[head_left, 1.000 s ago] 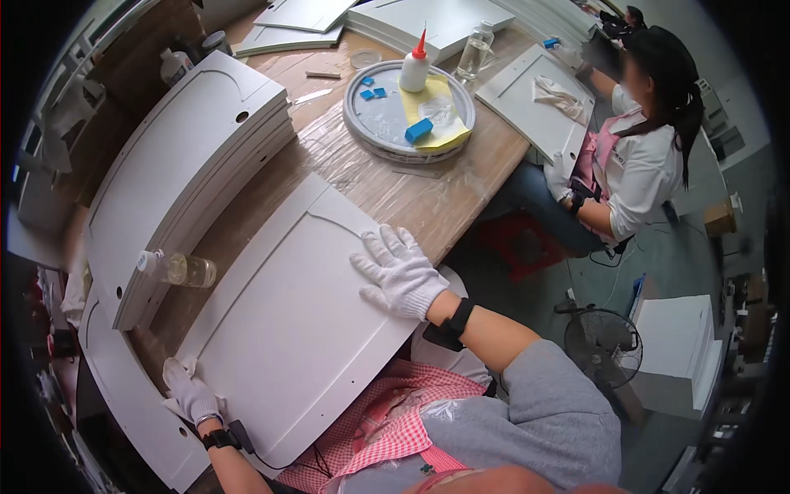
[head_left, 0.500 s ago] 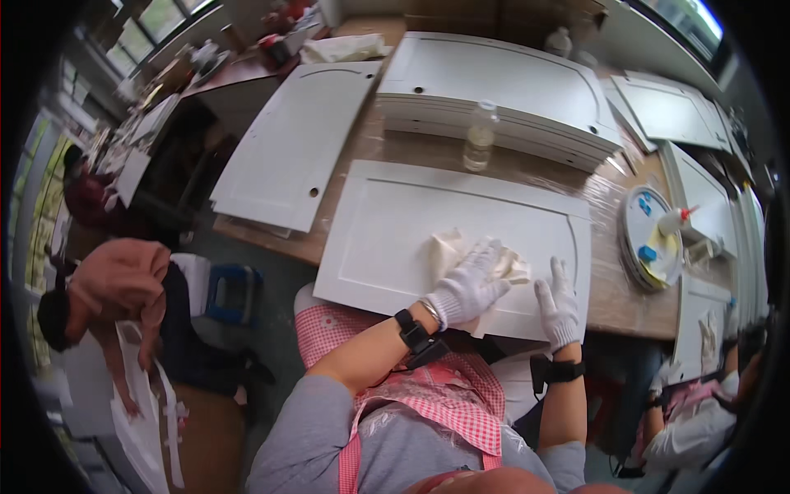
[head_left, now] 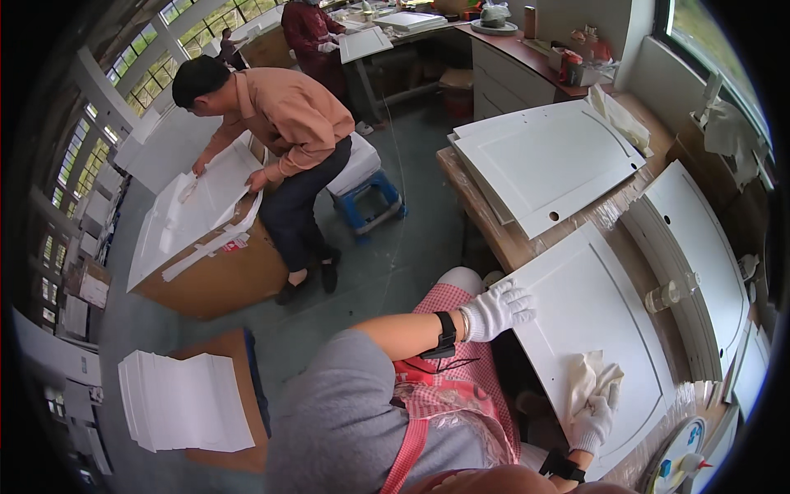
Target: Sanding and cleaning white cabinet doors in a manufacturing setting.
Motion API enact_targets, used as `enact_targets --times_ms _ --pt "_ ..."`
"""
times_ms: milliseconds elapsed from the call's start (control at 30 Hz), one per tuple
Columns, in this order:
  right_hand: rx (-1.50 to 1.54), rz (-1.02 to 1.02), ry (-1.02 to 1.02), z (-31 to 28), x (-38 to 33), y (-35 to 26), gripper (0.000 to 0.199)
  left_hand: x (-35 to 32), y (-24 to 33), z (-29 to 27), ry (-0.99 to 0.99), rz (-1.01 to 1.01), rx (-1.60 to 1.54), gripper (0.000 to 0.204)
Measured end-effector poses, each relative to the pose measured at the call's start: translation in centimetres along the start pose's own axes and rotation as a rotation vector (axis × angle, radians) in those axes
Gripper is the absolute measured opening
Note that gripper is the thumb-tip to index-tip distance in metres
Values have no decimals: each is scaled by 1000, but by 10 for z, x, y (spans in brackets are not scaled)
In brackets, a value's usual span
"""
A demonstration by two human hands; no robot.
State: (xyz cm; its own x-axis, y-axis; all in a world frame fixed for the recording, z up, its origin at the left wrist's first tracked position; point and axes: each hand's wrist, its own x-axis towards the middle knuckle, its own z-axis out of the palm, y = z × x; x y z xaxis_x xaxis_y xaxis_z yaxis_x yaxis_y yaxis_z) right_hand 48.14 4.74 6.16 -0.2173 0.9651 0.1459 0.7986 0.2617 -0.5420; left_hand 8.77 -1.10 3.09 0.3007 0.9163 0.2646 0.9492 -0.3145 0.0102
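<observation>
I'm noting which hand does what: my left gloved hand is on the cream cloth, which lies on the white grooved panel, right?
Not the left: the head view shows your right gloved hand on the cream cloth, which lies on the white grooved panel.

panel (head_left: 576, 305): white | cloth (head_left: 581, 380): cream | gloves (head_left: 497, 312): white | apron (head_left: 448, 407): pink-white checked | stool (head_left: 369, 217): blue

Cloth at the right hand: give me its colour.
The cloth is cream, showing best in the head view.
</observation>
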Motion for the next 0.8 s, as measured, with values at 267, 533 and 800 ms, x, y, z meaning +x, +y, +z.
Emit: enact_targets --times_ms 267,533,800 --pt "-303 155 -178 -29 -28 -47 56 53 66 44 250 150 -103 25" --pt "-399 -320 -21 5 -20 -131 59 56 74 -28 164 180 -118 13" --pt "-409 -595 225 -149 4 -191 36 106 65 -210 277 408 -245 17"
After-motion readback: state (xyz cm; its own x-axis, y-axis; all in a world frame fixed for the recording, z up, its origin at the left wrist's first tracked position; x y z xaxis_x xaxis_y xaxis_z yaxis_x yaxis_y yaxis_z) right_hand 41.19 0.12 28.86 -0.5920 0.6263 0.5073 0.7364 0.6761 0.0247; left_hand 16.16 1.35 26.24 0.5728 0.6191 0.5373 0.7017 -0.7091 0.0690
